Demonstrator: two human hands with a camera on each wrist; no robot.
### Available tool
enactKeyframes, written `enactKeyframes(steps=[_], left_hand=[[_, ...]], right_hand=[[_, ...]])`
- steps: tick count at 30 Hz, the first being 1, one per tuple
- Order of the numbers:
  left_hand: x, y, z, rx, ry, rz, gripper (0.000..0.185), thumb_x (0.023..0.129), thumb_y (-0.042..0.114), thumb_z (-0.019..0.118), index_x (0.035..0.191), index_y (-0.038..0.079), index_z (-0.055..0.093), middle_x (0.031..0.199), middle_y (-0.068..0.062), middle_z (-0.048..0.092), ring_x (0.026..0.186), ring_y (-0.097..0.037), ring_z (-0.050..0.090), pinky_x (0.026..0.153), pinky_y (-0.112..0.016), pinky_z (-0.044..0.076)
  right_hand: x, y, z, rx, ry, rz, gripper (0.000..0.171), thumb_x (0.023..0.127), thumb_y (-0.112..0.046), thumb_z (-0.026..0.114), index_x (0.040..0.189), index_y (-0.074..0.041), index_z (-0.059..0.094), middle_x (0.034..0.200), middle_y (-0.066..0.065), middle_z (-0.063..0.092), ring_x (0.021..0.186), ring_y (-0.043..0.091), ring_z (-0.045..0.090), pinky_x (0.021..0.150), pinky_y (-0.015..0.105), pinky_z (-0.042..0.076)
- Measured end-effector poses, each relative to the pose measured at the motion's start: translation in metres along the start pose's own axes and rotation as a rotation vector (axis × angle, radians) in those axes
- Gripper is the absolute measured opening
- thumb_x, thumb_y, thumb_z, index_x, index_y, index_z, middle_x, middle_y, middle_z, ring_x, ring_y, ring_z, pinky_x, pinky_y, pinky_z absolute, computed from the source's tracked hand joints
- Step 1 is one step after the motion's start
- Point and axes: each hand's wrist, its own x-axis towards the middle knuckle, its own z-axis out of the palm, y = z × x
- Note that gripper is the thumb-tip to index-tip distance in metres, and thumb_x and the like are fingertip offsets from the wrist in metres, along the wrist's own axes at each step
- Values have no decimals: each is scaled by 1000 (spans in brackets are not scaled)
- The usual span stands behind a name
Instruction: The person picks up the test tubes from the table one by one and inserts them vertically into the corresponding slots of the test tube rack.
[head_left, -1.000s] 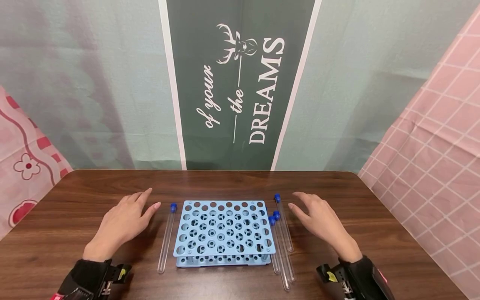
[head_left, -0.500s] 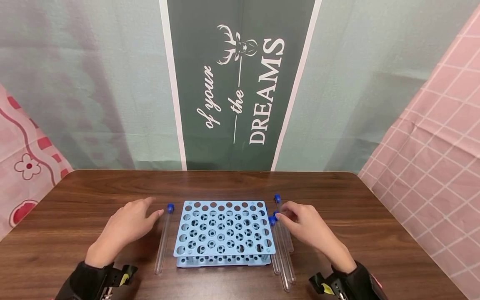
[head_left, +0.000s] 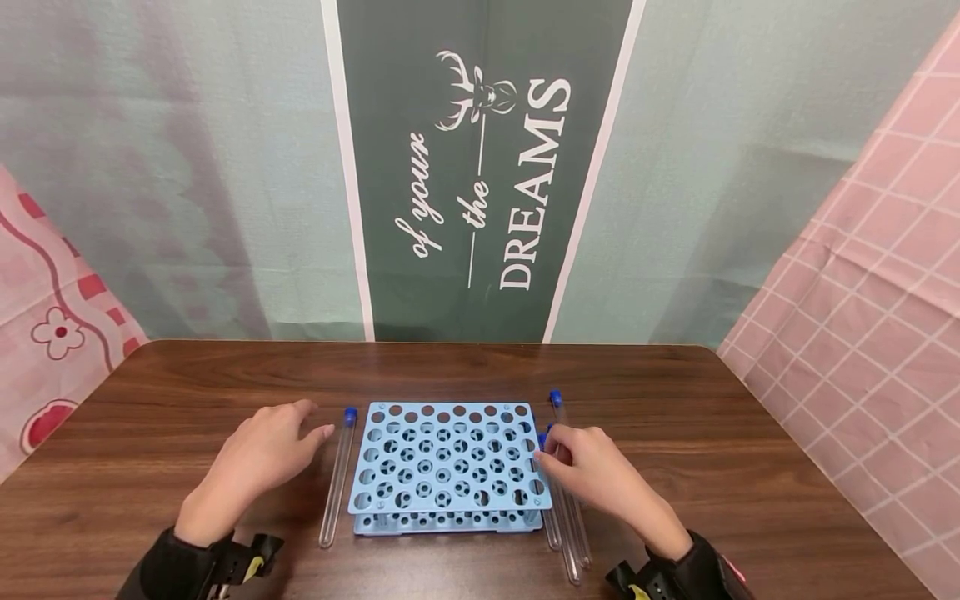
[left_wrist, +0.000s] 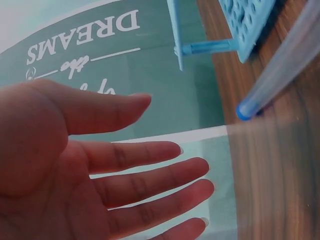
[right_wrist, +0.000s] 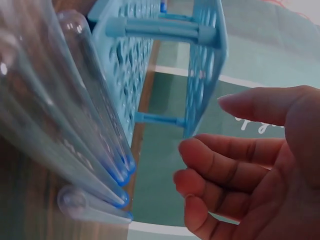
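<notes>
A light blue tube rack [head_left: 448,465] sits in the middle of the dark wooden desk [head_left: 750,467], with a green hanging banner [head_left: 480,167] on the wall behind and a pink checked cloth [head_left: 870,317] at the right. One blue-capped test tube [head_left: 337,475] lies alone just left of the rack; the left hand [head_left: 258,454] hovers beside it with fingers straight and relaxed, gripping nothing. A cluster of test tubes [head_left: 566,508] lies along the rack's right edge, and the right hand [head_left: 592,471] covers their capped ends, fingers loosely curled above them. The right wrist view shows those fingers [right_wrist: 225,170] apart from the tube cluster [right_wrist: 75,130], holding nothing, which the head view hides. The left wrist view shows the open palm [left_wrist: 75,170] and the lone tube's blue cap [left_wrist: 245,110] beyond the fingertips.
</notes>
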Motion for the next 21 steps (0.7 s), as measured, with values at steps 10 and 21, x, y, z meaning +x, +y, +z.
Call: enactKeyframes(steps=[10,21], left_hand=[[-1,8,4,-26,37,-11,29,86,23,61,99,-3,61,78,-8,58,67,-23,52,56,-41,41],[2,14,20,-59,8,-122,24,84,19,64,70,6,50,58,-3,40,52,-17,42,47,-30,30]], right_hand=[[1,-2,7,28,-76,19,15,86,-8,59,72,-9,53,53,-10,40,43,0,35,40,19,31],[1,-3,7,32,-79,42,16,87,-7,58,71,-9,53,53,-8,42,43,1,37,40,19,32]])
